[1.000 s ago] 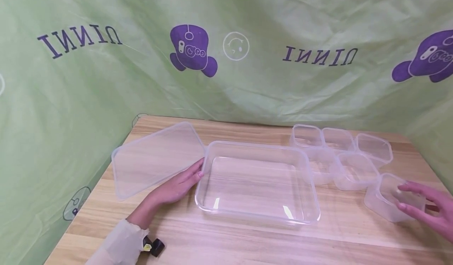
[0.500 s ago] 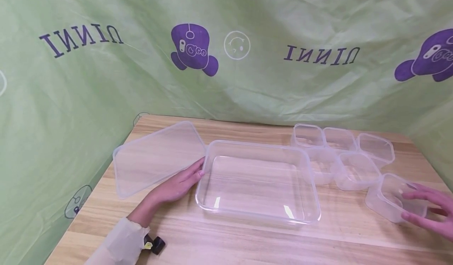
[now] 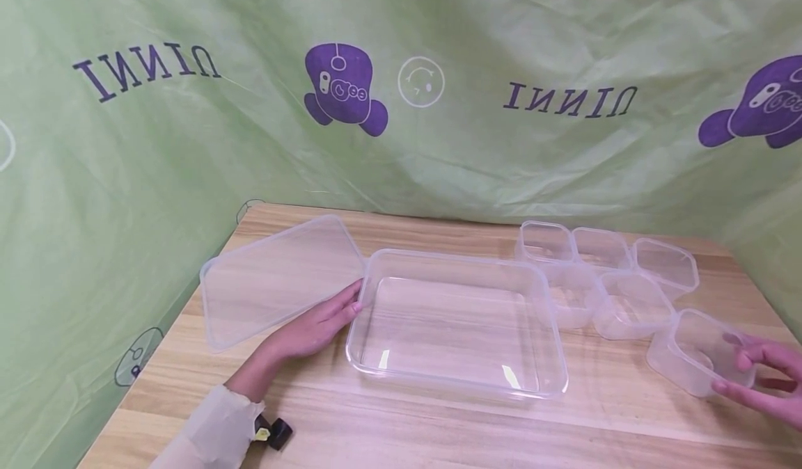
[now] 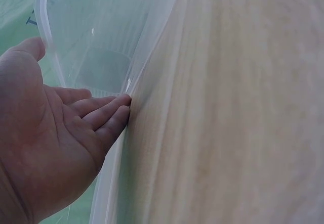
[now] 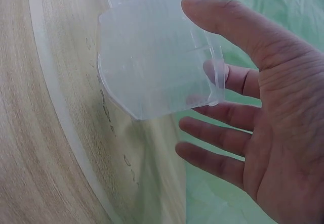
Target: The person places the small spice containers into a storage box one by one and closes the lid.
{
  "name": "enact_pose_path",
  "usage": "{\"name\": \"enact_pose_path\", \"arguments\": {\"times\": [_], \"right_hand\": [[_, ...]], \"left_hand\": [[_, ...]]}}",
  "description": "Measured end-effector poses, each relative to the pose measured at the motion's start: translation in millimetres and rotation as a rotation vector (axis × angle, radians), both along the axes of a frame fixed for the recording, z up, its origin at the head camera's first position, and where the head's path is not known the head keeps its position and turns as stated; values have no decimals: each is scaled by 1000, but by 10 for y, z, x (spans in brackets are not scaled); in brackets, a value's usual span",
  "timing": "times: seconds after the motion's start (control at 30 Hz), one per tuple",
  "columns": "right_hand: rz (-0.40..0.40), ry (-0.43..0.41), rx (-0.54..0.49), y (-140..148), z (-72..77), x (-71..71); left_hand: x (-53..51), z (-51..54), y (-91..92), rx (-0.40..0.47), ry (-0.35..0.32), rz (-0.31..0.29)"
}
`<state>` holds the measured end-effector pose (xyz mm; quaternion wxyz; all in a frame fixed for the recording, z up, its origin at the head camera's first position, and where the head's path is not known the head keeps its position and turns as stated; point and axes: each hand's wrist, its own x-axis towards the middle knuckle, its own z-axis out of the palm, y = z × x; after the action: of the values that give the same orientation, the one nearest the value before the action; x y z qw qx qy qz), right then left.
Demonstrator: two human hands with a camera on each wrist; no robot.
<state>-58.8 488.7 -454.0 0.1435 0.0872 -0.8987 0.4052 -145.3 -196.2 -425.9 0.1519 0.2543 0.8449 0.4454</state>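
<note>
A large clear rectangular container stands open at the middle of the table. Its left wall is touched by my left hand, whose fingers lie nearly straight against it, also in the left wrist view. At the right, my right hand is at the near right small clear box. In the right wrist view the thumb lies by one side of that box and two fingertips show behind its wall; the other fingers of the right hand are spread and relaxed.
A flat translucent lid lies left of the large container. Several more small clear boxes stand together at the back right. A small black object is beside the left sleeve. Green printed cloth hangs behind the wooden table.
The right hand has shifted slightly right on the near small box, its index finger now more bent and nearer the right rim. The left hand stays against the large container.
</note>
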Motion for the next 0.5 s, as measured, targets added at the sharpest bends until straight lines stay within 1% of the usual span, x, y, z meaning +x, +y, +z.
{"name": "enact_pose_path", "arguments": {"times": [0.17, 0.5], "right_hand": [[1, -10, -18, 9, -31, 22], [22, 31, -60, -5, -30, 43]], "left_hand": [[-2, -1, 4, 1, 3, -4], [3, 8, 6, 6, -3, -9]]}}
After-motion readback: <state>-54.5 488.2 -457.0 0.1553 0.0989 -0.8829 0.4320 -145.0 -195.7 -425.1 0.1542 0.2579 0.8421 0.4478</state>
